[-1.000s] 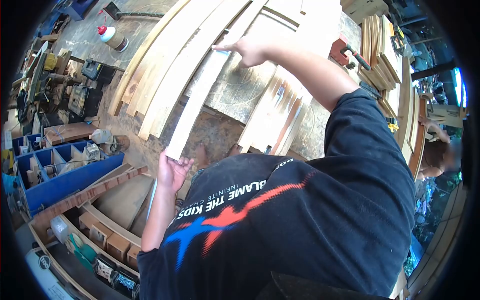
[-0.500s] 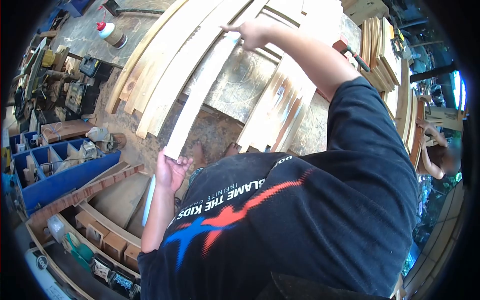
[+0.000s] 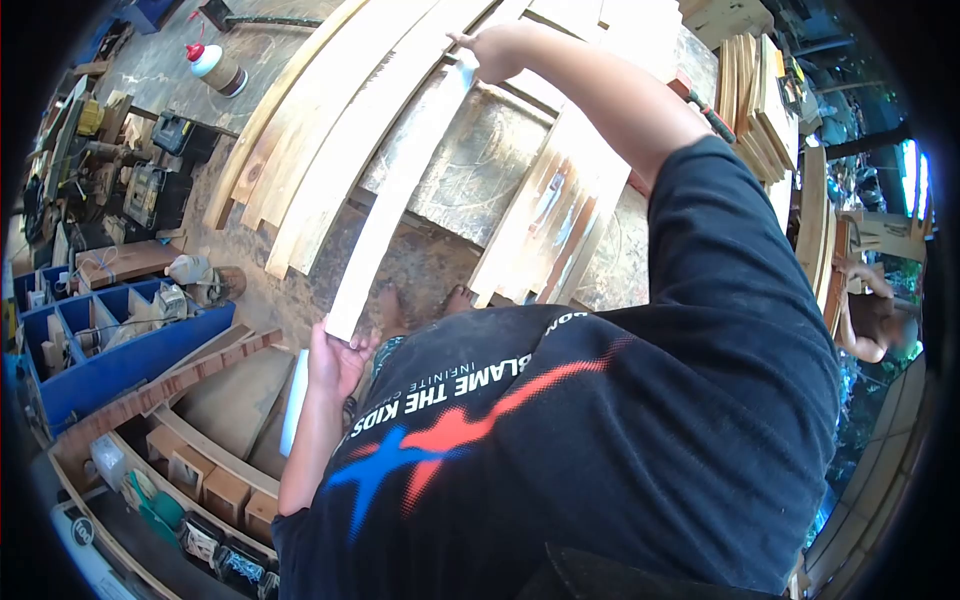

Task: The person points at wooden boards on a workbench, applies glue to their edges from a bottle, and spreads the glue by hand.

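A long, pale wooden board (image 3: 385, 220) slants from the bench top down toward my body. My left hand (image 3: 337, 358) cups its near end, fingers curled beneath and around it. At the far end, my right hand (image 3: 500, 52) grips the same board, with a finger stretched out to the left. Glare washes out part of this far end. To the left, several wider boards (image 3: 318, 205) lie side by side on the bench. On the right lies a darker-streaked board (image 3: 545, 205).
A glue bottle (image 3: 217, 70) with a red cap stands on the bench top. At left are a blue divided box (image 3: 150, 355) and black cases (image 3: 160, 195). A clamp (image 3: 708, 110) and stacked boards (image 3: 755, 110) are at right. Another person (image 3: 868, 310) is at far right.
The near end of the board and my left hand have moved slightly down and left in view. My right hand has shifted slightly up. Both hands stay on the board.
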`<state>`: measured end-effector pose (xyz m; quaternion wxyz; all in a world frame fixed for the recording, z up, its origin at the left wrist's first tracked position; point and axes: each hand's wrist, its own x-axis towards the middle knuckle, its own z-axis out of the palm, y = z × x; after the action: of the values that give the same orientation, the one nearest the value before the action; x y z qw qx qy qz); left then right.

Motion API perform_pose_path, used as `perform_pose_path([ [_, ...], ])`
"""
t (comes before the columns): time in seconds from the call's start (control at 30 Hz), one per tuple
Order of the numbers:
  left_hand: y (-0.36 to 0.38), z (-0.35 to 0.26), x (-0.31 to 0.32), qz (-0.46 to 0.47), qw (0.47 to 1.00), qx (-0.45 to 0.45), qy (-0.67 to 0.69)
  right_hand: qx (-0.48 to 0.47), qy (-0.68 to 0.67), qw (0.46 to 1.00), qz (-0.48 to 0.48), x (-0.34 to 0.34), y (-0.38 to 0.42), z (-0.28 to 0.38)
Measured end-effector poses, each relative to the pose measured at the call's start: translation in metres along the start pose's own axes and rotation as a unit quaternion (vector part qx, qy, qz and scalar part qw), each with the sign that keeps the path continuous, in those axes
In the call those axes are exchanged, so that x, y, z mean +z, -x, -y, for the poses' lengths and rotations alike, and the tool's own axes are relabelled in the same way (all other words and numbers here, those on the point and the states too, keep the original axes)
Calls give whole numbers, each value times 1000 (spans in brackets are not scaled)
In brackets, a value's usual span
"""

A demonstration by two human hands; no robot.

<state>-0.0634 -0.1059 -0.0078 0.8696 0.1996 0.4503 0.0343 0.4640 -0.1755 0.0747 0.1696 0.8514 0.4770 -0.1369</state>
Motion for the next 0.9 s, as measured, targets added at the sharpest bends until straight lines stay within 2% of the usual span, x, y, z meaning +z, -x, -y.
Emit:
perform_pose_path([
  [0.13, 5, 2, -12, 20, 1000, -6, 14, -69, -11, 993, 98, -29, 65, 43],
  [0.23, 5, 3, -24, 7, 1000, 10, -4, -160, 31, 986, 32, -13, 71, 57],
  [0.27, 4, 3, -32, 5, 1000, 6, -9, -131, 21, 989, 62, -16, 69, 61],
  [0.37, -1, 9, -47, 5, 1000, 0, -16, -147, 21, 987, 54, 2, 35, 55],
  [0.5, -2, 10, -47, 12, 1000, 8, -16, -81, 72, 986, 128, -1, 4, 65],
  [0.63, 0, 13, -45, -18, 999, 17, -31, -41, 121, 983, 134, -12, -8, 56],
  [0.67, -1, 14, -46, -10, 999, 19, -27, -43, 110, 983, 140, -17, -6, 51],
  [0.77, -4, 17, -50, 1, 1000, 23, -8, -34, 5, 999, 7, -27, 29, 39],
  [0.8, -6, 17, -50, -4, 1000, 19, 0, -69, -42, 996, -28, -30, 49, 40],
  [0.83, -7, 17, -50, -7, 1000, 16, 8, -94, -86, 991, -39, -23, 62, 42],
  [0.9, -4, 16, -45, 0, 1000, 14, 9, -96, -77, 992, 34, -7, 92, 63],
])
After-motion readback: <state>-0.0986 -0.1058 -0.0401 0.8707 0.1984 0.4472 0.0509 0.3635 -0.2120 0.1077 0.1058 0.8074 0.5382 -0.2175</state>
